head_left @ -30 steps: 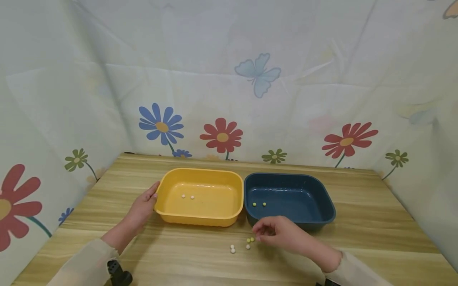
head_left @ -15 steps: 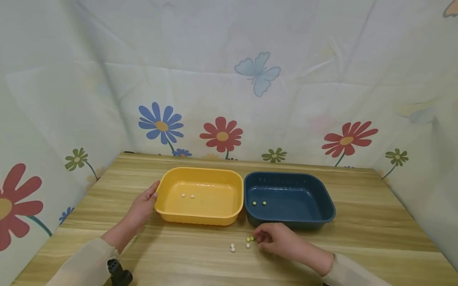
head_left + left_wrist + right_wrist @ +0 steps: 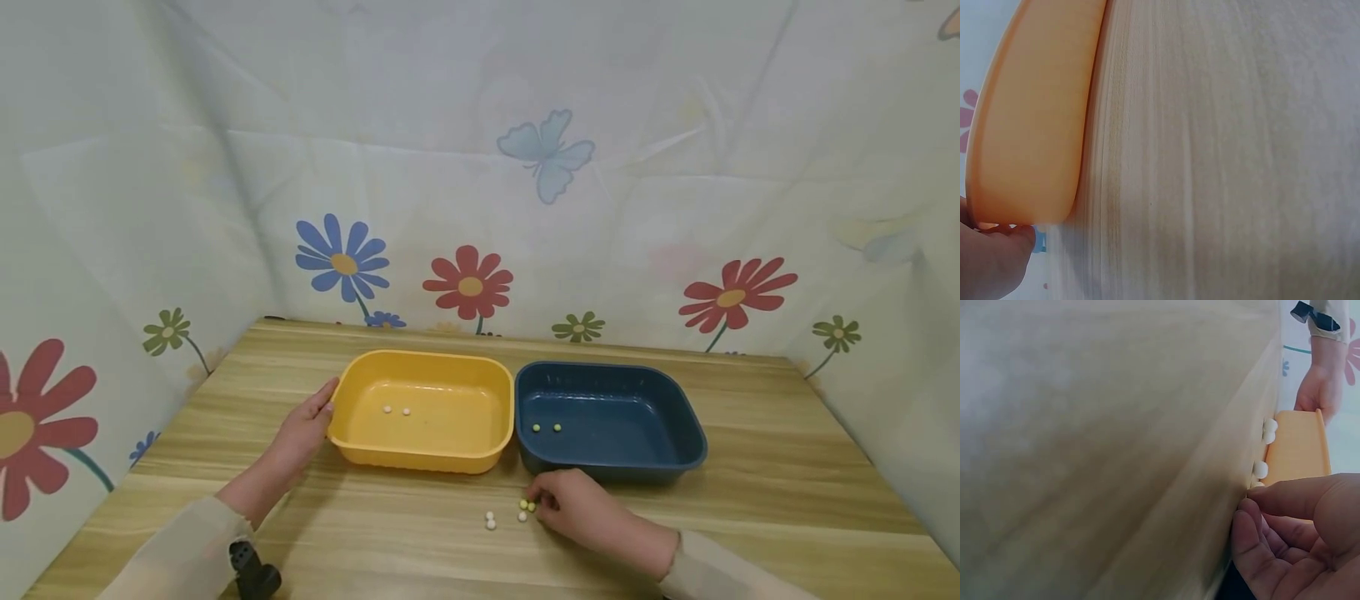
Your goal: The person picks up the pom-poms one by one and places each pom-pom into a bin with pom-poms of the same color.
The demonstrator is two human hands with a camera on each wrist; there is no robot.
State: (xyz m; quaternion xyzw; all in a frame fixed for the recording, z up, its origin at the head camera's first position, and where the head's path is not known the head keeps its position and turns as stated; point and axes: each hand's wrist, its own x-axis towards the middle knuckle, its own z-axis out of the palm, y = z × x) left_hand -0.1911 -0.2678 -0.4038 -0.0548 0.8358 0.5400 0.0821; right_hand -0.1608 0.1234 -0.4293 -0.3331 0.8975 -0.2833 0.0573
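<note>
White flower-printed cloth [image 3: 420, 100] borders the wood-grain table [image 3: 787, 483] at its far edge and sides. The left hand [image 3: 300, 433] lays extended fingers against the yellow rectangular plastic tub [image 3: 450, 425], beside the dark-blue plastic tub [image 3: 622, 437]. Toward the near edge, the right hand [image 3: 581, 508] bunches its fingertips at small round yellow-green balls [image 3: 523, 505], whether gripping one unclear; white balls [image 3: 491, 524] lie alongside.

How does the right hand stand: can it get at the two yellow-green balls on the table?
Likely yes: the right hand is right at the yellow-green balls, and the nearest white ball lies on their near side, seemingly clear.
</note>
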